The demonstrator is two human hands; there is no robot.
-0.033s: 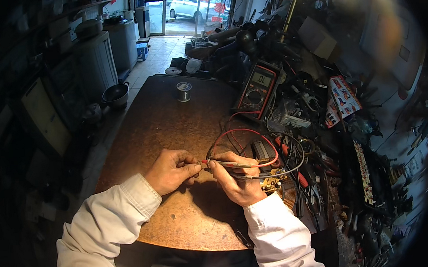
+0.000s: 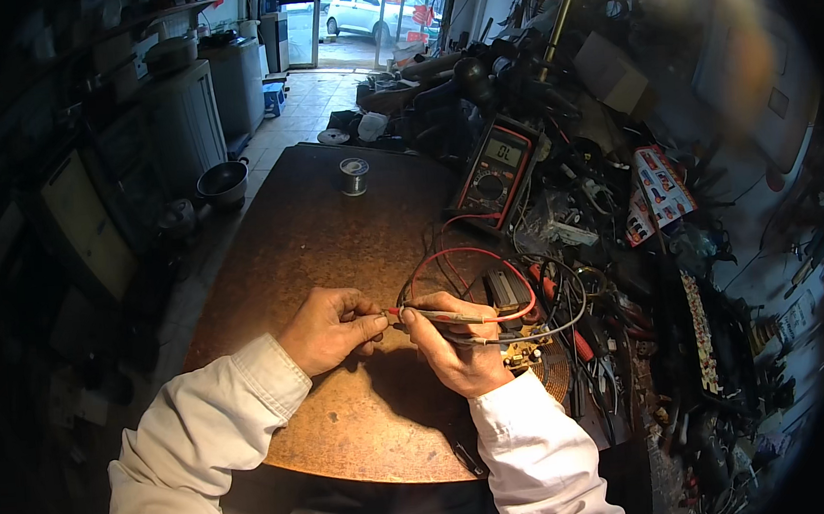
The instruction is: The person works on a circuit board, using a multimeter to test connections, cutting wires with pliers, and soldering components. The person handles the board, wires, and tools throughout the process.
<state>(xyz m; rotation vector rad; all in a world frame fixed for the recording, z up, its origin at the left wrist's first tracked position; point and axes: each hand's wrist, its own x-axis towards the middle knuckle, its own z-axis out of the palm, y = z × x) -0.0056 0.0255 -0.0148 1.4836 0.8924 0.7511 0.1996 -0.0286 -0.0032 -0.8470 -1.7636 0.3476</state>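
Over the worn brown tabletop (image 2: 268, 248), my left hand (image 2: 326, 332) is closed, thumb and finger pinching something small I cannot make out. Touching or very near it, my right hand (image 2: 452, 350) grips two meter probes (image 2: 459, 317), one with a red tip pointed toward my left fingertips. Their red and black leads loop rightward. A black and red multimeter (image 2: 491, 180) stands tilted at the back right, a spool of solder wire (image 2: 354, 177) at the back. Partly hidden behind my right hand lies a circuit board (image 2: 524, 354) with small components.
Pliers (image 2: 607, 382), red-handled tools (image 2: 580, 341), cables and heaped dark parts fill the right side, with a cardboard box (image 2: 609, 71) behind. On the left stand a white appliance (image 2: 187, 115) and a pot (image 2: 223, 184) on the tiled floor (image 2: 296, 103). A glass door shows a parked car outside.
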